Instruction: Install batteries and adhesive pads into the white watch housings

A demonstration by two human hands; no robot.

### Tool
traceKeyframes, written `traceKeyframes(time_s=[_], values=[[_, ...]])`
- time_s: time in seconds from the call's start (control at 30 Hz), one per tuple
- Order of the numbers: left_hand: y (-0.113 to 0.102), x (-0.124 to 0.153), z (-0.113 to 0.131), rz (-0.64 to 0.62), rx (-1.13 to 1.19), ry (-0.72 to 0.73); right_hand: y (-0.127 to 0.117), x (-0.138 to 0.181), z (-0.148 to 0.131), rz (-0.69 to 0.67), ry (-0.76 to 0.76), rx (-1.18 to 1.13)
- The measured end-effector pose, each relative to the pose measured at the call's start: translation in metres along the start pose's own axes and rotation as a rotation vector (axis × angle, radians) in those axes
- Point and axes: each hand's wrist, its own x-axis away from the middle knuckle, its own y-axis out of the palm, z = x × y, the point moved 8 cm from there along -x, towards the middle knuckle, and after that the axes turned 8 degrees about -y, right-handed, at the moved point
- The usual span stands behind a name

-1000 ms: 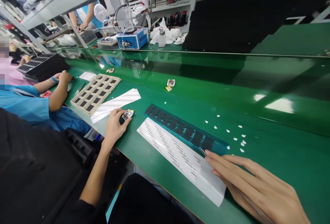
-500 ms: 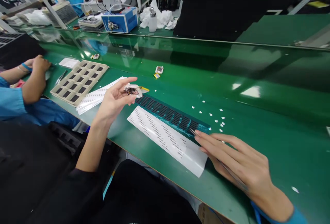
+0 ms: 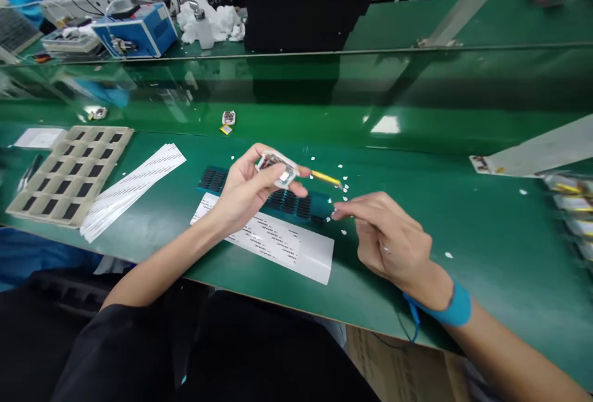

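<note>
My left hand (image 3: 245,189) is closed on a small white electronic device (image 3: 278,167) with its circuit board showing. A yellow battery (image 3: 327,178) sticks out from it to the right, edge-on. My right hand (image 3: 389,235) is closed just below the battery's end, apart from it. Its thumb and index finger pinch together; a glint in the curled fingers is all that shows of the tweezers. Whether the fingertips hold anything small I cannot tell. Under my left hand lie a dark strip of black pads (image 3: 290,202) and a white printed liner sheet (image 3: 310,254), both partly hidden.
A beige tray (image 3: 28,220) of black pieces stands at left, beside stacked printed sheets (image 3: 134,189). Another opened device (image 3: 228,119) with a battery lies farther back. White scraps (image 3: 343,232) dot the mat. Parts (image 3: 577,204) sit at the right edge, near a white post (image 3: 537,146).
My view has swung right. My left hand has moved right over the strip and turned the device. My right hand has lifted off the strip, its fingers now curled, toward the battery.
</note>
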Motion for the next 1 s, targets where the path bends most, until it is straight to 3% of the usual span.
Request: traceKeyframes(time_s=[0.1, 0.23, 0.37, 0.6, 0.87, 1.0], values=[[0.005, 0.007, -0.016, -0.031, -0.182, -0.059, -0.007, 0.0, -0.004, 0.058, 0.031, 0.027], [0.012, 0.011, -0.019, -0.069, -0.421, -0.016, -0.012, -0.002, -0.016, 0.043, -0.06, 0.173], [0.03, 0.018, -0.039, -0.261, -0.386, -0.192, -0.006, -0.001, -0.016, -0.028, -0.096, 0.274], [0.039, 0.03, -0.055, -0.328, -0.348, -0.252, 0.005, 0.0, -0.016, -0.121, -0.068, 0.314], [0.036, 0.034, -0.042, -0.253, -0.744, -0.048, 0.006, 0.0, -0.018, -0.164, 0.02, 0.182], [0.036, 0.034, -0.038, -0.252, -0.821, -0.026, 0.011, 0.003, -0.016, -0.179, 0.021, 0.11]])
